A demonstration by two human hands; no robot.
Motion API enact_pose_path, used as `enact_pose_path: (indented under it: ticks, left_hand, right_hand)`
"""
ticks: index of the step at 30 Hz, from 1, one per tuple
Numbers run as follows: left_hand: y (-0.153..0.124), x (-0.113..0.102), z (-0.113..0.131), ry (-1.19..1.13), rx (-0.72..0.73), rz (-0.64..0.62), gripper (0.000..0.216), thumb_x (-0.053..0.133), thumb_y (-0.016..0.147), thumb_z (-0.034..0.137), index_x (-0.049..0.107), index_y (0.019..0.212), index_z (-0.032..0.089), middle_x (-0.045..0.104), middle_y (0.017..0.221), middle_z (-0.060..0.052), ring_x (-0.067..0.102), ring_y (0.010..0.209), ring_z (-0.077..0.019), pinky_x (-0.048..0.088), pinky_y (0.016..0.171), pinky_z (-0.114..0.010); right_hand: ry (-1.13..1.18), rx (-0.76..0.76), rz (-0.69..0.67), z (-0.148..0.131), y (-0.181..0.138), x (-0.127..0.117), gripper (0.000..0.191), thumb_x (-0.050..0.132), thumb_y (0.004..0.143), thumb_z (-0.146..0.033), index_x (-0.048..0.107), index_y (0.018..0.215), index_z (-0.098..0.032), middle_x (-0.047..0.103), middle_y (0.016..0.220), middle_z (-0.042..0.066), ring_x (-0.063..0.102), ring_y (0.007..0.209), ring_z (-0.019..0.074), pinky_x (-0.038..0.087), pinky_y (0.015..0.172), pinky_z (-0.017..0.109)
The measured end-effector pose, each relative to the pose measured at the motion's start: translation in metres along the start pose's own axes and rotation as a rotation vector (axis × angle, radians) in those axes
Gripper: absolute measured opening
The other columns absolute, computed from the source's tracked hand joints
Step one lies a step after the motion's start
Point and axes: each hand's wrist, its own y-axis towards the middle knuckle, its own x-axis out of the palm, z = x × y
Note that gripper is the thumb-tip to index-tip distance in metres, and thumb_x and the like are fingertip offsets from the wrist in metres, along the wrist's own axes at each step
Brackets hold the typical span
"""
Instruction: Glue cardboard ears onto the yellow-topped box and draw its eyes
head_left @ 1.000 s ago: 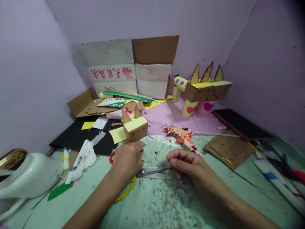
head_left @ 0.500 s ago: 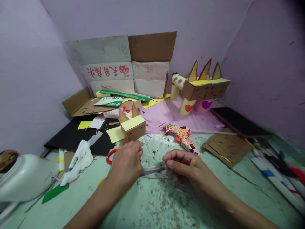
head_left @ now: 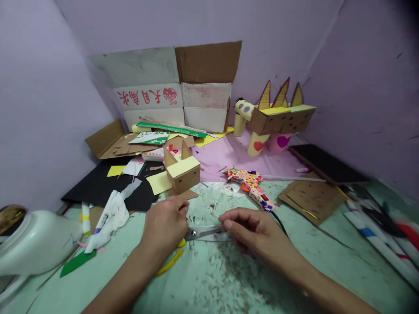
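My left hand point(head_left: 165, 225) is closed over the handles of a pair of scissors point(head_left: 203, 233), whose metal blades point right across the green table. My right hand point(head_left: 250, 229) is curled, with fingertips pinched at the blade tips; what it holds there is too small to make out. A small cardboard box head point(head_left: 182, 168) with a yellow top and two pointed ears stands just beyond my left hand. A patterned paper piece point(head_left: 250, 183) lies beyond my right hand.
A white plastic jug point(head_left: 36, 242) sits at the left edge beside a crumpled white wrapper point(head_left: 111, 213). Open cardboard boxes point(head_left: 170, 91) and scrap card fill the back. A cardboard animal model point(head_left: 278, 117) stands at back right. Rolled tubes point(head_left: 379, 240) lie at right.
Both hands and the scissors have shifted a little to the left and nearer. The red scissor handle that showed by my left hand is now hidden.
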Motion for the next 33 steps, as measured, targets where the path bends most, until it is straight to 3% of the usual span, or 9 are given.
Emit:
enact_pose_path:
  ticks: [4, 9, 11, 16, 25, 33]
  left_hand:
    - [-0.006, -0.014, 0.004, 0.211, 0.061, -0.093, 0.025, 0.040, 0.078, 0.011, 0.062, 0.084, 0.019, 0.066, 0.089, -0.007, 0.061, 0.078, -0.0231, 0.040, 0.064, -0.032]
    - [-0.016, -0.035, -0.004, 0.348, 0.247, -0.321, 0.034, 0.049, 0.058, 0.005, 0.057, 0.088, 0.017, 0.058, 0.096, -0.010, 0.057, 0.086, -0.0266, 0.044, 0.072, -0.037]
    - [-0.018, -0.040, -0.006, 0.337, 0.316, -0.390, 0.040, 0.051, 0.054, 0.004, 0.057, 0.091, 0.016, 0.057, 0.100, -0.012, 0.055, 0.093, -0.0275, 0.044, 0.081, -0.040]
    - [-0.022, -0.049, -0.002, 0.346, 0.308, -0.480, 0.044, 0.053, 0.056, 0.004, 0.057, 0.099, 0.012, 0.057, 0.108, -0.016, 0.051, 0.107, -0.0309, 0.037, 0.095, -0.048]
    - [-0.026, -0.052, -0.009, 0.282, 0.316, -0.451, 0.046, 0.056, 0.056, 0.006, 0.056, 0.102, 0.013, 0.058, 0.109, -0.015, 0.054, 0.103, -0.0315, 0.041, 0.092, -0.050]
    - [-0.024, -0.050, -0.006, 0.290, 0.323, -0.449, 0.043, 0.057, 0.055, 0.004, 0.057, 0.097, 0.012, 0.059, 0.108, -0.016, 0.054, 0.104, -0.0329, 0.038, 0.095, -0.051]
  right_hand:
    - [-0.284, -0.260, 0.077, -0.002, 0.009, 0.002, 0.020, 0.057, 0.075, -0.030, 0.070, 0.079, -0.017, 0.066, 0.065, 0.003, 0.055, 0.055, 0.0137, 0.041, 0.050, 0.025]
    - [-0.679, -0.447, 0.023, -0.019, 0.036, 0.020, 0.017, 0.056, 0.076, -0.021, 0.072, 0.081, -0.017, 0.072, 0.078, 0.005, 0.062, 0.068, 0.0174, 0.043, 0.061, 0.027]
    - [-0.849, -0.472, -0.017, -0.025, 0.046, 0.028, 0.017, 0.057, 0.075, -0.017, 0.073, 0.081, -0.017, 0.073, 0.079, 0.005, 0.062, 0.069, 0.0180, 0.042, 0.062, 0.027]
    - [-1.115, -0.412, -0.119, -0.029, 0.059, 0.039, 0.019, 0.057, 0.074, -0.013, 0.075, 0.079, -0.018, 0.073, 0.077, 0.005, 0.063, 0.065, 0.0169, 0.040, 0.058, 0.024]
    - [-1.379, -0.409, -0.209, -0.037, 0.059, 0.044, 0.021, 0.055, 0.077, -0.015, 0.074, 0.081, -0.019, 0.074, 0.081, 0.007, 0.065, 0.073, 0.0178, 0.040, 0.063, 0.023]
    - [-1.674, -0.552, -0.304, -0.040, 0.056, 0.054, 0.020, 0.051, 0.074, -0.009, 0.071, 0.073, -0.013, 0.070, 0.072, 0.012, 0.064, 0.059, 0.0212, 0.030, 0.049, 0.029]
